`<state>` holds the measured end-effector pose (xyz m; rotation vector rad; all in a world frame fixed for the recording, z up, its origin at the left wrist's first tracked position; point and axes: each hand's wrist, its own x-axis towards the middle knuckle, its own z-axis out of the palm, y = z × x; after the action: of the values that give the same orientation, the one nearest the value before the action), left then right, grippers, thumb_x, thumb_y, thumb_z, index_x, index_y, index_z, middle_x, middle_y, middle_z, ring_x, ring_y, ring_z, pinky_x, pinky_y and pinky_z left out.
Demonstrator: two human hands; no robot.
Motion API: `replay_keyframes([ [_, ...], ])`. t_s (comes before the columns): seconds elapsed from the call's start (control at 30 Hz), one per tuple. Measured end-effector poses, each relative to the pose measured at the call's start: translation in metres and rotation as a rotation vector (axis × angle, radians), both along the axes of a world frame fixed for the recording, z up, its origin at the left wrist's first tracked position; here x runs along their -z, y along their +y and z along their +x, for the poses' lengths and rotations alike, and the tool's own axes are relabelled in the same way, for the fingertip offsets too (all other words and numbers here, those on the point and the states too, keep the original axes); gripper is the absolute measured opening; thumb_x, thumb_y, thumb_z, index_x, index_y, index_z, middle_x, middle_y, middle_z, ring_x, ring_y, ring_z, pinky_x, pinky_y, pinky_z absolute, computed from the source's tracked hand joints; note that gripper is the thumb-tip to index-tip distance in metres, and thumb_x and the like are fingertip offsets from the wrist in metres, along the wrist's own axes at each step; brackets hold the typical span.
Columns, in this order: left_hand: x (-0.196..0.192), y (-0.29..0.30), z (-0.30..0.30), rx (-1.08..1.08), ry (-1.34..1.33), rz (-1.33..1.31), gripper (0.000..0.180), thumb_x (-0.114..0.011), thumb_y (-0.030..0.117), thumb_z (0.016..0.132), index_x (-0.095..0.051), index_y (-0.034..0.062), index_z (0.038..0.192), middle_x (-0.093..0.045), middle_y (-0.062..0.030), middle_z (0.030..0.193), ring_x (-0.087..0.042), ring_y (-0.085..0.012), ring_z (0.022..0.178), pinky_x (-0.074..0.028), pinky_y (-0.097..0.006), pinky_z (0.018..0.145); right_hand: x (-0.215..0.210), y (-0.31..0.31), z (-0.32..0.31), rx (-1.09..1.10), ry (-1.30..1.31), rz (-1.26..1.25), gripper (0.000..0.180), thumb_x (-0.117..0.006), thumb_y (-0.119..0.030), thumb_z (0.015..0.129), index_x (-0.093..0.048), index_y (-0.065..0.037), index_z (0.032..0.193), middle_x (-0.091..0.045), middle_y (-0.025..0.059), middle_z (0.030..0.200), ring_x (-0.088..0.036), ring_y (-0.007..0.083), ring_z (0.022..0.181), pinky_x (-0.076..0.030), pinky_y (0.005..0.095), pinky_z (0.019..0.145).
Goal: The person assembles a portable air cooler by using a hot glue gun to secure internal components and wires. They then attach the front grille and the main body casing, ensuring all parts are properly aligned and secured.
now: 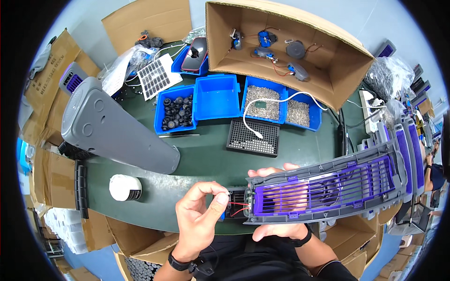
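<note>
Grille panel (328,185): there it was, out at four o'clock, purple slats in a grey frame, held up over the near edge of the tabletop (201,161)!
Red wires (238,203): out they ran from the panel's nine o'clock end.
Left hand (201,219): in at half past six, its grip pinching those wires, thumb to forefinger, close work!
Right hand (285,230): its grip was clasped round the panel from beneath, thumb at the near edge, fingertips past the far one.
Perforated tray (240,140): black, near the dial's centre, a white cable's (259,135) plug lying on it.
Blue bins (216,98): they curved from ten to two o'clock, black knobs (178,110) in one, pale pellets (268,95) in two.
Cardboard box (337,70): behind them at one o'clock, blue-and-grey parts (266,38) inside.
Grey tower housing (119,133): it loomed at nine o'clock.
White tub (123,187): that one sat at eight.
</note>
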<state>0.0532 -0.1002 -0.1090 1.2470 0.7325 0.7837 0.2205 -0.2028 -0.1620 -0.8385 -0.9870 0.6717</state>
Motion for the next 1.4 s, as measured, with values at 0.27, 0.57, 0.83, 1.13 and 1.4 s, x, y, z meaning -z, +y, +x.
replay_keyframes([
  [0.27, -0.01, 0.015, 0.006, 0.127, 0.417, 0.821, 0.016, -0.077, -0.004, 0.079, -0.072, 0.0075, 0.089, -0.062, -0.0067, 0.094, -0.059, -0.0292, 0.101, -0.043, -0.041, 0.093, 0.0, -0.002, -0.002, -0.127, 0.124, 0.03, 0.137, -0.105, -0.038, 0.057, -0.015, -0.004, 0.155, -0.051, 0.0208, 0.146, -0.055, 0.0381, 0.137, -0.044, 0.0539, 0.116],
  [0.57, -0.01, 0.011, 0.01, 0.175, 0.506, 0.963, 0.017, -0.077, -0.004, 0.077, -0.071, 0.0089, 0.087, -0.06, -0.0057, 0.093, -0.059, -0.0296, 0.099, -0.039, -0.044, 0.096, -0.004, -0.004, -0.004, -0.165, 0.101, 0.004, 0.138, -0.104, -0.042, 0.056, -0.015, -0.003, 0.154, -0.051, 0.0193, 0.146, -0.052, 0.0354, 0.141, -0.041, 0.0505, 0.119],
  [0.83, -0.011, 0.004, 0.014, 0.117, 0.564, 1.134, 0.024, -0.075, -0.006, 0.069, -0.067, 0.0095, 0.085, -0.057, -0.0059, 0.092, -0.059, -0.0295, 0.097, -0.039, -0.046, 0.093, -0.004, -0.007, 0.002, -0.182, -0.033, -0.02, 0.139, -0.104, -0.039, 0.056, -0.013, -0.007, 0.156, -0.049, 0.0224, 0.147, -0.051, 0.042, 0.14, -0.043, 0.0566, 0.117],
  [1.13, -0.005, -0.002, 0.02, 0.048, 0.575, 1.13, 0.025, -0.075, -0.007, 0.064, -0.065, 0.0089, 0.081, -0.056, -0.0061, 0.088, -0.058, -0.0284, 0.092, -0.04, -0.043, 0.087, -0.005, -0.005, -0.004, -0.182, 0.069, 0.018, 0.13, -0.104, -0.035, 0.059, -0.018, -0.006, 0.152, -0.049, 0.0196, 0.147, -0.05, 0.0384, 0.142, -0.041, 0.0521, 0.118],
  [1.4, -0.004, 0.0, 0.013, 0.109, 0.5, 1.091, 0.02, -0.078, -0.005, 0.071, -0.07, 0.0073, 0.085, -0.06, -0.0072, 0.089, -0.059, -0.029, 0.09, -0.043, -0.041, 0.083, 0.002, -0.005, -0.005, -0.151, 0.099, 0.036, 0.134, -0.105, -0.034, 0.057, -0.017, -0.011, 0.156, -0.05, 0.0188, 0.147, -0.051, 0.0446, 0.139, -0.042, 0.0608, 0.117],
])
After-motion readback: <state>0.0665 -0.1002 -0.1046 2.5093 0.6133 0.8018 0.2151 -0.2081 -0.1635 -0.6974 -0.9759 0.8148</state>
